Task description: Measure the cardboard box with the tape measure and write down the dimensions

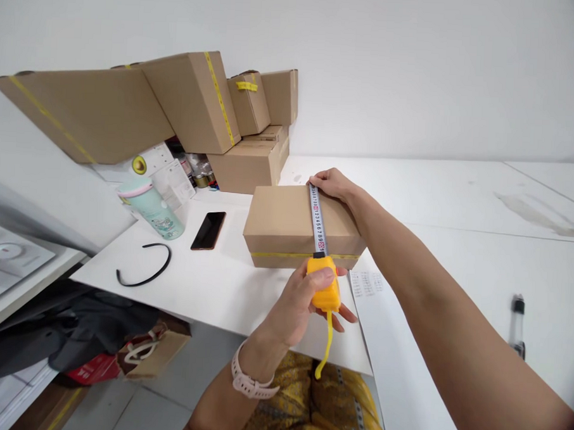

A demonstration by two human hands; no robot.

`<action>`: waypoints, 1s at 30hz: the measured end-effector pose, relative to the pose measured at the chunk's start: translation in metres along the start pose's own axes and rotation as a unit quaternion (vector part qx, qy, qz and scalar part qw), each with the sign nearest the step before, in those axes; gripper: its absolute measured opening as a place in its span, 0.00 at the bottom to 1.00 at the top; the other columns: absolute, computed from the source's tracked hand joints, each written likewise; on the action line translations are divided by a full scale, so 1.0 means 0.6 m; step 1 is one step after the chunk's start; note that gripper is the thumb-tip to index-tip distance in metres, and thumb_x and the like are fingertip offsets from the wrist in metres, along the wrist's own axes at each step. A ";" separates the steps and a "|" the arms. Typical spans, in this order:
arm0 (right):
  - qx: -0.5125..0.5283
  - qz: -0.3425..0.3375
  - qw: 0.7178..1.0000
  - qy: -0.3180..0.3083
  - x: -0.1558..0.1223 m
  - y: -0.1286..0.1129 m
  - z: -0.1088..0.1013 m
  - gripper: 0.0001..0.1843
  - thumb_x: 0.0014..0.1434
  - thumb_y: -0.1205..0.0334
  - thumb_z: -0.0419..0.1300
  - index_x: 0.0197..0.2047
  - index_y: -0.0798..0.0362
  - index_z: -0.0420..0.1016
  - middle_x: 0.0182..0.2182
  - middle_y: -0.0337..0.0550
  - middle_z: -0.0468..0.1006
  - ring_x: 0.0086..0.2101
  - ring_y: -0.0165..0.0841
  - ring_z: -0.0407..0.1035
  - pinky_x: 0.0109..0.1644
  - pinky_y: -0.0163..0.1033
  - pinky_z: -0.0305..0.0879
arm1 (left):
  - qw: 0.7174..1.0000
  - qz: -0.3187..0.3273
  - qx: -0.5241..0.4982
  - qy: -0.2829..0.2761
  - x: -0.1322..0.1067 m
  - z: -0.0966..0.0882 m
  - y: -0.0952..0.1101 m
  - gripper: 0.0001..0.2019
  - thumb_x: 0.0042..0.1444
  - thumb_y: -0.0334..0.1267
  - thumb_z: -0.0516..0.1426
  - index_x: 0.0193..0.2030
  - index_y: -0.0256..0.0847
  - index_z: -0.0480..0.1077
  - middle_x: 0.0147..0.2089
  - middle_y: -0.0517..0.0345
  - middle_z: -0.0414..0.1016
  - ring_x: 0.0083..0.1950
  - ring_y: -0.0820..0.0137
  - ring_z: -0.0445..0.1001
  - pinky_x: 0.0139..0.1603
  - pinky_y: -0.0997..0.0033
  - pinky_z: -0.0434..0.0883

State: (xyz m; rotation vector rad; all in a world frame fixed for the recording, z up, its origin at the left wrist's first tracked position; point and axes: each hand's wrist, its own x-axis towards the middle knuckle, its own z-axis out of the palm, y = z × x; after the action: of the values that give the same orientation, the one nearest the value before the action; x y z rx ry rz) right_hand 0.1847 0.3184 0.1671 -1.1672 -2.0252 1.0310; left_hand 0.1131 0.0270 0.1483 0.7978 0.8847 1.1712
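A small cardboard box (287, 221) with a yellow tape band lies on the white table (459, 203). My left hand (302, 304) is closed round a yellow tape measure case (325, 288) at the box's near edge. The white measuring blade (316, 219) runs across the box top. At the box's far edge my right hand (333, 182) pinches the blade's end down.
A black phone (209, 230), a black headband (144, 266) and a mint bottle (151, 208) lie left of the box. Several cardboard boxes (187, 103) are stacked at the back left. A pen (517, 326) lies at the right, a printed sheet (367, 285) beside the box.
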 end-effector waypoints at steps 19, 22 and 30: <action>0.021 -0.030 0.999 0.027 -0.269 0.074 -0.072 0.37 0.57 0.35 0.64 0.65 0.43 0.72 0.52 0.48 0.77 0.45 0.42 0.71 0.45 0.46 0.73 | 0.971 0.175 0.108 0.127 -0.034 -0.225 0.037 0.26 0.48 0.49 0.64 0.51 0.38 0.68 0.60 0.41 0.72 0.26 0.70 0.79 0.17 0.74 0.69; 0.032 -0.015 0.994 0.101 -0.231 0.044 -0.077 0.32 0.55 0.34 0.65 0.54 0.48 0.79 0.43 0.48 0.79 0.41 0.40 0.71 0.41 0.45 0.71 | 0.968 0.191 0.112 0.121 -0.009 -0.219 0.086 0.27 0.45 0.49 0.65 0.50 0.36 0.70 0.60 0.39 0.73 0.24 0.70 0.78 0.15 0.74 0.68; -0.179 -0.106 0.950 0.234 -0.109 0.007 -0.094 0.18 0.63 0.46 0.58 0.33 0.51 0.77 0.47 0.55 0.76 0.49 0.48 0.66 0.52 0.53 0.65 | 0.949 0.251 0.143 0.128 0.020 -0.173 0.119 0.25 0.48 0.47 0.65 0.50 0.38 0.68 0.62 0.42 0.71 0.24 0.72 0.78 0.15 0.75 0.69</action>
State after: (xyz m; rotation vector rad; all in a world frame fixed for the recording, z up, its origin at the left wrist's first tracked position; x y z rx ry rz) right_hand 0.2598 0.2804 0.1869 -1.1998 -1.9301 0.2457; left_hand -0.0078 0.0605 0.1637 1.1714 1.1204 1.6425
